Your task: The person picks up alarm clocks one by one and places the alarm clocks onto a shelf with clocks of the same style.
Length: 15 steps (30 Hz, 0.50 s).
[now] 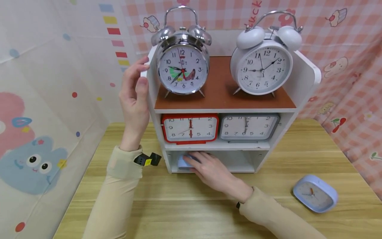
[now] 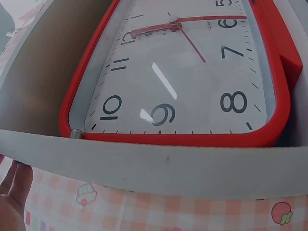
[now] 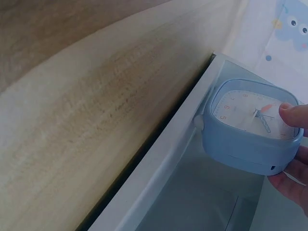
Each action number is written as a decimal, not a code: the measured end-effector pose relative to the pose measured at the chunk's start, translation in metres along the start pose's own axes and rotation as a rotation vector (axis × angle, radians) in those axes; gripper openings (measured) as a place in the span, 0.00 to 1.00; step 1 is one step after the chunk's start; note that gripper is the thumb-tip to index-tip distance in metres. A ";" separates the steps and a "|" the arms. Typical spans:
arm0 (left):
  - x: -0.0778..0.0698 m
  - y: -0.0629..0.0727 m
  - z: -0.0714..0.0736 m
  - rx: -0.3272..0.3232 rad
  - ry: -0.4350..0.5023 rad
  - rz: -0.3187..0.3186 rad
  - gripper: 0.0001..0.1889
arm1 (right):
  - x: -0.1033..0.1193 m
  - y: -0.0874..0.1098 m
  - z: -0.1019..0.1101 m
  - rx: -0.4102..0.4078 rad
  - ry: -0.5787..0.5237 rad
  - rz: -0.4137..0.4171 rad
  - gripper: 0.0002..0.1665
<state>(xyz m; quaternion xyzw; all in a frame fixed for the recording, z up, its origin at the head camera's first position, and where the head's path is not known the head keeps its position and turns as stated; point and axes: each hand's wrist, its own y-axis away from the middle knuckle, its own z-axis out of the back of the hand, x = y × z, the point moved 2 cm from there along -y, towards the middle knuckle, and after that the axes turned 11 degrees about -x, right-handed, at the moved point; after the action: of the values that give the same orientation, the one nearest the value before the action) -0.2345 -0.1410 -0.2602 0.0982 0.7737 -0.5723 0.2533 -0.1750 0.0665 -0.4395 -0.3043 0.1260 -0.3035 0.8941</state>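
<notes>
A white shelf unit [image 1: 201, 111] stands on the table. My left hand [image 1: 134, 94] is at its upper left side panel, fingers curled and thumb against the panel's edge. In the bottom compartment, at the left end, my right hand [image 1: 213, 171] grips a small light-blue alarm clock [image 3: 250, 144]. The right wrist view shows the thumb on that clock's face and the other fingers beneath its body. In the head view the hand covers most of the clock. A red rectangular clock [image 2: 168, 139] fills the left wrist view, in the middle compartment.
A silver twin-bell clock [image 1: 183, 68] and a white twin-bell clock [image 1: 262, 68] stand on the top shelf. Beside the red clock sits a grey clock [image 1: 249, 127]. Another blue-lavender clock [image 1: 314, 194] lies face up on the wooden table [image 1: 179, 212] at right.
</notes>
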 end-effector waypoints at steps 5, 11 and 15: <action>0.000 0.000 -0.001 -0.008 0.011 -0.011 0.41 | 0.000 -0.002 -0.003 -0.021 0.006 0.000 0.28; 0.000 -0.001 -0.002 -0.018 0.017 -0.014 0.42 | -0.001 -0.004 -0.008 -0.044 -0.016 -0.003 0.26; 0.000 -0.001 -0.001 -0.022 0.015 -0.009 0.42 | -0.002 -0.005 -0.011 -0.051 -0.005 0.011 0.24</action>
<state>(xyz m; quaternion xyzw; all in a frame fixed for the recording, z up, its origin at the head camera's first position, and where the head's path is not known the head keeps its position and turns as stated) -0.2354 -0.1400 -0.2596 0.0960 0.7822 -0.5643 0.2459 -0.1834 0.0591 -0.4453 -0.3268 0.1331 -0.2943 0.8882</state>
